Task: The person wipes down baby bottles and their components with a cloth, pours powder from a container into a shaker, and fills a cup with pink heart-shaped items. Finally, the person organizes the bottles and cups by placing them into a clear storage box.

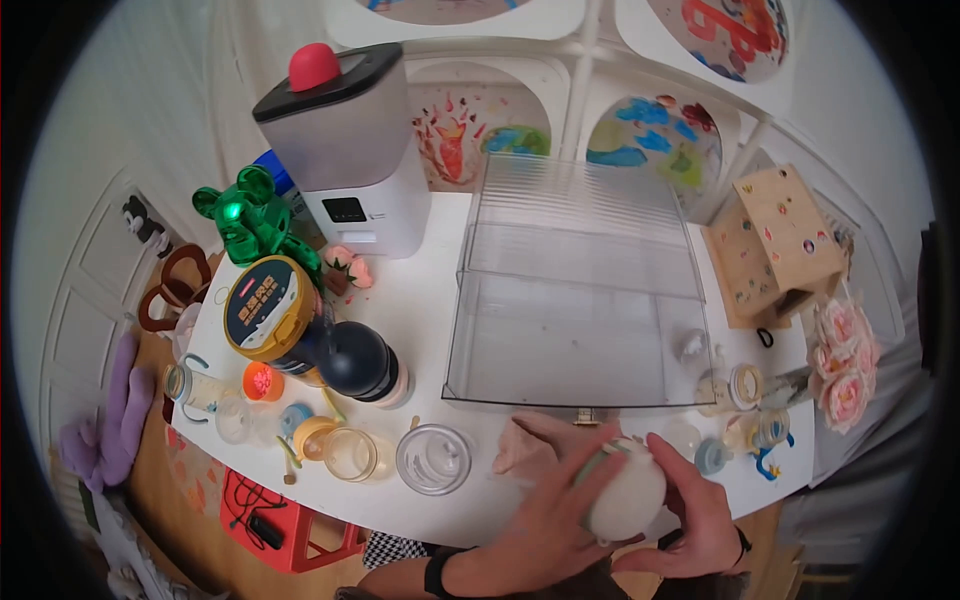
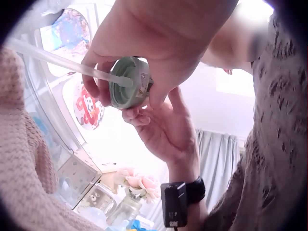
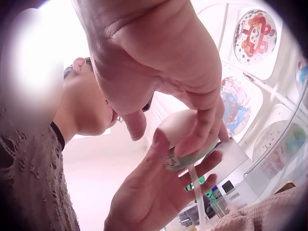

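A straw cup lid (image 1: pixel 628 497) with a cream domed top and green rim is held up over the front edge of the table. My left hand (image 1: pixel 548 528) grips it, thumb and fingers around its rim. A translucent straw (image 2: pixel 62 61) sticks out from the lid's green underside (image 2: pixel 126 91). Fingers of my right hand (image 1: pixel 703 517) touch the dome; in the right wrist view the right thumb (image 3: pixel 136 126) stands apart from it. Behind the hands a pink waffle cloth (image 1: pixel 525 450) lies crumpled on the table.
A clear plastic bin (image 1: pixel 545 350) stands mid-table behind the cloth. Left are glass jars (image 1: pixel 433 460), a yellow-lidded tub (image 1: pixel 268 308), a dark round-topped bottle (image 1: pixel 358 360) and a white dispenser (image 1: pixel 370 205). Right stand small jars (image 1: pixel 745 385), a wooden box (image 1: pixel 765 250) and pink flowers (image 1: pixel 845 350).
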Action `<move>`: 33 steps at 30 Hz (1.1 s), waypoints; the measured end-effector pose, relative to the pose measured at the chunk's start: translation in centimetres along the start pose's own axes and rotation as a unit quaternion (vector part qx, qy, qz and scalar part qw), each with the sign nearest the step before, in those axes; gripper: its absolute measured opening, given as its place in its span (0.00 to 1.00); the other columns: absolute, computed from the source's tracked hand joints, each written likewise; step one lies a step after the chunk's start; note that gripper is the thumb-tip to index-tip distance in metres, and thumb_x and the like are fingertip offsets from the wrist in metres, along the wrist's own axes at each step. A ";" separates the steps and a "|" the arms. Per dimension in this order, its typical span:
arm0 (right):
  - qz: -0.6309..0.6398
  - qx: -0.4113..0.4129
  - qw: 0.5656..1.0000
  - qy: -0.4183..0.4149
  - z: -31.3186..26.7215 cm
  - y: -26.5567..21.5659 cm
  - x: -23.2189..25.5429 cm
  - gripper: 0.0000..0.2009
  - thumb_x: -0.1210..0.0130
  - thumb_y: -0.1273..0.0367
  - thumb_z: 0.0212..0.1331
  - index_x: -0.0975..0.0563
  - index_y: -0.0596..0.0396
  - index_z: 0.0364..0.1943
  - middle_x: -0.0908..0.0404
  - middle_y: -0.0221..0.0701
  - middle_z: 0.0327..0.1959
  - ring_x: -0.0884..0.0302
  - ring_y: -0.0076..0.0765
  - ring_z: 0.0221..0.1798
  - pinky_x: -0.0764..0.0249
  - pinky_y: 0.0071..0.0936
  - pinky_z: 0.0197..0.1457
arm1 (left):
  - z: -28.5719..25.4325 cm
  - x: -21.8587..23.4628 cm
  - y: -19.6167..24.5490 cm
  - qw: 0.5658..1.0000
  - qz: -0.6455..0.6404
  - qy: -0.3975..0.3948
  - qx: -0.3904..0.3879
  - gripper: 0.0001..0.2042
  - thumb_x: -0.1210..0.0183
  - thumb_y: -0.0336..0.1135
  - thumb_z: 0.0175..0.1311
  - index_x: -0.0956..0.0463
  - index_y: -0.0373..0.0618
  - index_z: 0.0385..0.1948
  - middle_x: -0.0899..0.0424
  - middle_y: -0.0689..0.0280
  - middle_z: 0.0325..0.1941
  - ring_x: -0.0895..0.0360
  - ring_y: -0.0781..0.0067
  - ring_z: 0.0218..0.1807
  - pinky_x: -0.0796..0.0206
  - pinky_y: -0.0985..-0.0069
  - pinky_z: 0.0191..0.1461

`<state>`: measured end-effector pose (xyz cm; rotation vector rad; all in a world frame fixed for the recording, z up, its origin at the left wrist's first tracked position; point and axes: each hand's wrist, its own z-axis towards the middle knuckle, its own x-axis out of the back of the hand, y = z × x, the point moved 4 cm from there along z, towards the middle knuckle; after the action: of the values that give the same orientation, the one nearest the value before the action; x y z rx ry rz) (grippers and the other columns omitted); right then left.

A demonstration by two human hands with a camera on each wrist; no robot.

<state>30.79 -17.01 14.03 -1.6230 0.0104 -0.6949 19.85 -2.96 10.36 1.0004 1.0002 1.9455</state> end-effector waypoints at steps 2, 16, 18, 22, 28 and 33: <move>-0.010 0.030 0.998 -0.056 1.2 -1.0 0.2 0.58 0.15 0.60 0.35 0.40 0.66 0.73 0.24 0.46 0.62 0.22 0.39 0.61 0.27 0.35 0.64 | -0.5 1.4 -0.2 1.000 -0.022 0.005 -0.002 0.43 0.23 0.36 0.48 0.37 0.38 0.68 0.40 0.47 0.76 0.35 0.43 0.73 0.32 0.57 0.69; -0.057 0.209 0.976 -0.029 4.3 -3.4 -0.5 0.60 0.14 0.56 0.28 0.38 0.54 0.73 0.32 0.43 0.73 0.28 0.46 0.66 0.27 0.38 0.63 | -0.4 3.9 0.0 0.979 -0.183 0.083 -0.038 0.53 0.14 0.42 0.34 0.35 0.36 0.68 0.22 0.50 0.65 0.24 0.54 0.67 0.30 0.63 0.68; -0.063 0.216 0.974 -0.012 4.4 -3.4 -0.6 0.59 0.14 0.58 0.28 0.37 0.55 0.72 0.30 0.42 0.71 0.27 0.46 0.67 0.29 0.38 0.66 | -0.4 4.0 0.1 0.982 -0.175 0.063 -0.021 0.54 0.14 0.44 0.33 0.35 0.37 0.68 0.23 0.51 0.66 0.24 0.55 0.67 0.32 0.63 0.69; -0.050 0.194 0.980 -0.011 4.8 -3.4 -0.4 0.54 0.17 0.60 0.35 0.36 0.57 0.71 0.26 0.41 0.67 0.24 0.46 0.62 0.27 0.38 0.64 | 0.1 3.7 0.6 0.988 -0.148 0.013 0.034 0.54 0.19 0.50 0.42 0.42 0.36 0.72 0.27 0.52 0.70 0.28 0.55 0.70 0.36 0.64 0.71; -0.018 0.229 0.973 0.035 5.3 -2.7 -0.3 0.51 0.17 0.60 0.35 0.32 0.58 0.69 0.21 0.40 0.61 0.19 0.45 0.56 0.24 0.36 0.60 | 0.7 3.4 0.6 0.971 -0.215 -0.016 0.098 0.52 0.42 0.69 0.62 0.53 0.37 0.77 0.36 0.49 0.75 0.35 0.53 0.75 0.43 0.64 0.75; -0.005 0.216 0.975 0.047 5.5 -1.8 -0.3 0.53 0.17 0.60 0.35 0.34 0.61 0.70 0.21 0.42 0.59 0.20 0.44 0.54 0.25 0.36 0.59 | 1.4 3.8 0.4 0.984 -0.163 -0.057 0.035 0.49 0.43 0.62 0.68 0.57 0.37 0.78 0.41 0.48 0.78 0.38 0.51 0.77 0.44 0.63 0.76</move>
<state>32.28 -11.58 15.43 -1.1738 -0.0753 -0.7252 19.27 0.45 12.42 0.9101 1.0971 1.5789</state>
